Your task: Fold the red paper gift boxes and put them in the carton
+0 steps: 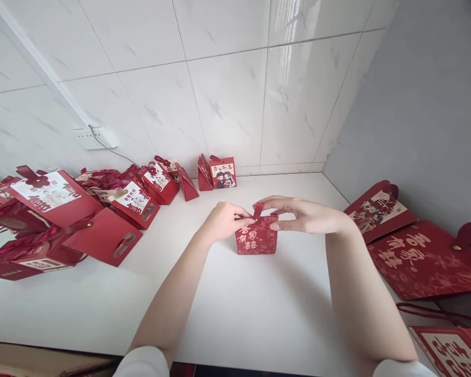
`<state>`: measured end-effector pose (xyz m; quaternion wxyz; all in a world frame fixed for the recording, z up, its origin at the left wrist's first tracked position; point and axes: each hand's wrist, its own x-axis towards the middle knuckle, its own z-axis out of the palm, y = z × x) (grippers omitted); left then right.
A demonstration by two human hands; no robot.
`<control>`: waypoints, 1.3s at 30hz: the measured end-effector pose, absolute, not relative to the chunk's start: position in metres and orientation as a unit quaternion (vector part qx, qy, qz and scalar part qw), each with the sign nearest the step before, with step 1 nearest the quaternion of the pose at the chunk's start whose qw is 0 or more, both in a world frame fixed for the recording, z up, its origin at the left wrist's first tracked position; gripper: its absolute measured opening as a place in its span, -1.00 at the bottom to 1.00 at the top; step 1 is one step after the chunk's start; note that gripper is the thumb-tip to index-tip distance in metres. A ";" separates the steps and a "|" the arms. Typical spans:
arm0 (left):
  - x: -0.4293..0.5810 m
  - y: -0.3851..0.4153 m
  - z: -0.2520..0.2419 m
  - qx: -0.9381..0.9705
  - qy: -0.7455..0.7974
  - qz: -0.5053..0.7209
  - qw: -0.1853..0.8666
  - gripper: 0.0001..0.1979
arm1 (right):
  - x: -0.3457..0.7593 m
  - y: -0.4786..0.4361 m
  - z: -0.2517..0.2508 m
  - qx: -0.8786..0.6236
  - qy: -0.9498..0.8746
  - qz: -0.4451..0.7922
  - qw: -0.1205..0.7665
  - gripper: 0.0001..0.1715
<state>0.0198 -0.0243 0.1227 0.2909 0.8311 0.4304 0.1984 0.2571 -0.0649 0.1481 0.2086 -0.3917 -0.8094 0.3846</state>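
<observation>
A small red gift box [255, 238] with pale lettering and a flower pattern stands upright on the white table, a red strap handle [258, 210] rising from its top. My left hand [230, 220] pinches the top left edge of the box near the strap's stud. My right hand [300, 215] reaches over the top right corner, thumb at the front face and fingers over and behind the top. One outstretched right finger lies beside the strap. The box hides some right fingertips.
Several red gift boxes [168, 188] crowd the left side and the back by the tiled wall. A box with a couple picture [223, 173] stands at the back. Flat red boxes [427, 259] lie at right by a grey panel [427, 104]. A wall socket [96, 138] has a cable.
</observation>
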 end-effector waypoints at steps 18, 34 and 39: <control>0.020 -0.030 0.126 0.845 0.414 0.216 0.263 -0.85 | 0.240 -0.052 0.129 -0.493 -0.796 0.281 0.213 -0.83; 0.022 -0.013 0.109 0.864 0.419 0.250 0.124 -0.87 | 0.220 -0.036 0.108 -0.503 -0.784 0.183 0.314 -0.86; 0.024 -0.008 0.101 0.860 0.429 0.266 0.071 -0.89 | 0.216 -0.032 0.106 -0.539 -0.775 0.146 0.294 -0.85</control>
